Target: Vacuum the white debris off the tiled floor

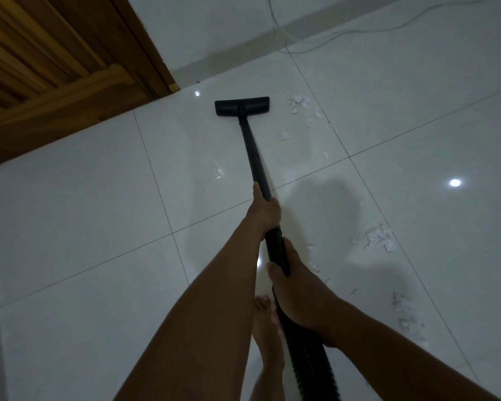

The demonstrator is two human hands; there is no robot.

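White debris (298,104), small torn scraps that looked like paper, lay scattered over the glossy white tiled floor (99,198), all of it to the right of the tool. One patch sat just beside the right end of the flat black vacuum floor head (241,106). A denser patch lay nearer the person, and more trailed off toward the lower right.

The head rested flat on a bare tile near the slatted brown wooden door (41,68), touching no scraps. The left hand (265,209) was wrapped round the straight black wand (253,151) partway up. The right hand (298,287) gripped it lower, where the ribbed black hose (304,351) began. A bare foot (265,322) stood beneath the arms.

I judged the sweeping to be under way, with plenty left to do. The next move called for swinging the head rightward onto the nearest patch, keeping it flat, then drawing it back through the scraps by the feet. Light pieces might scoot away from a fast push.

No bin or other container was in view, and the vacuum's body, where the scraps would collect, lay out of sight.
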